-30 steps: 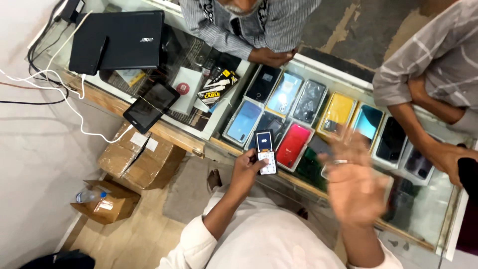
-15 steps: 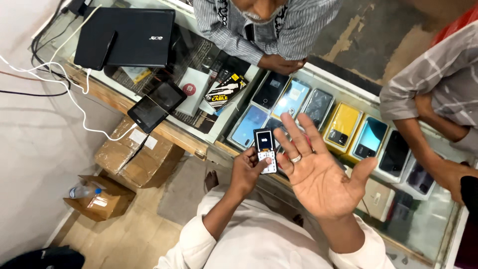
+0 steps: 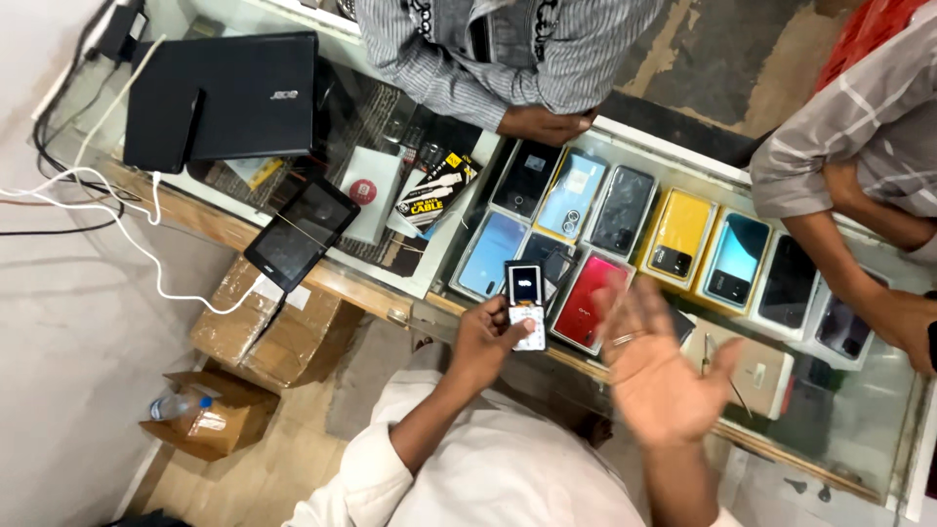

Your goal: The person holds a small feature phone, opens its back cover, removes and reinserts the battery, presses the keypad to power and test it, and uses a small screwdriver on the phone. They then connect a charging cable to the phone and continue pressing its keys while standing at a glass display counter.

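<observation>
My left hand (image 3: 485,340) is shut on a small keypad phone (image 3: 524,304) with a lit screen, held upright over the near edge of the glass counter (image 3: 439,256). To its right, my right hand (image 3: 666,383) is raised palm up with fingers spread and a ring on one finger; it holds nothing and is motion-blurred. Below both hands, under the glass, lie rows of phones, among them a red one (image 3: 590,301), a light blue one (image 3: 490,256) and a yellow one (image 3: 680,232).
Across the counter stand a person in a striped shirt (image 3: 508,49) and another person's arm (image 3: 849,244). A black laptop (image 3: 224,98), a tablet (image 3: 301,232) and a cable package (image 3: 434,190) lie at the left. Cardboard boxes (image 3: 273,322) and a water bottle (image 3: 178,405) are on the floor.
My right hand went from raised at the right to a spread open palm beside the phone, then dropped slightly right. My left hand kept hold of the small phone.
</observation>
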Tool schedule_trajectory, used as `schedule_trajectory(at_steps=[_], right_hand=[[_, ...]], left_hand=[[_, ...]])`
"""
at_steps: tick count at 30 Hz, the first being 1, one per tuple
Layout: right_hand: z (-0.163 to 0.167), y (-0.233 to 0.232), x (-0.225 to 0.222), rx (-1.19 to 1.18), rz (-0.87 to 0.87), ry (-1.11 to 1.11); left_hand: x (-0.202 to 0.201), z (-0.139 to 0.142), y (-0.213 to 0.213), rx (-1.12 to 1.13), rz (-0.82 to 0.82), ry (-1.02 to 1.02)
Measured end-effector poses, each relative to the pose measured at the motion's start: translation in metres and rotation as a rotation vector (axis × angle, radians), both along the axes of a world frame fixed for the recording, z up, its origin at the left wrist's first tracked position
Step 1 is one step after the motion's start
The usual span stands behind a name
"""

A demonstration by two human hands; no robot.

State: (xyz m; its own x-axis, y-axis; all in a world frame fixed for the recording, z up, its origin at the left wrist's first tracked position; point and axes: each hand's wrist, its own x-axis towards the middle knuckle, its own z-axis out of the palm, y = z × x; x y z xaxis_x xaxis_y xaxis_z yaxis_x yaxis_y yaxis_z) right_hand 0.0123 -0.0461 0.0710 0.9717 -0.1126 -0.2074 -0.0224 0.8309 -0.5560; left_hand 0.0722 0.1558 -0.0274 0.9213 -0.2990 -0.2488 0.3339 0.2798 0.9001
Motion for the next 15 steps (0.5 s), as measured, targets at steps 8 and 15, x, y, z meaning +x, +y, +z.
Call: schedule_trajectory(at_steps=[8,15], right_hand=[[0.062,-0.044,-0.064,0.385,0.47,-0.364],[0.041,-0.119,-0.024,-0.107,0.326,-0.199]], left_hand=[[-0.022,-0.019,-0.055,0.039,0.02,-0.009],[-0.054,-0.019,-0.146,-0.065,0.188,-0.019]])
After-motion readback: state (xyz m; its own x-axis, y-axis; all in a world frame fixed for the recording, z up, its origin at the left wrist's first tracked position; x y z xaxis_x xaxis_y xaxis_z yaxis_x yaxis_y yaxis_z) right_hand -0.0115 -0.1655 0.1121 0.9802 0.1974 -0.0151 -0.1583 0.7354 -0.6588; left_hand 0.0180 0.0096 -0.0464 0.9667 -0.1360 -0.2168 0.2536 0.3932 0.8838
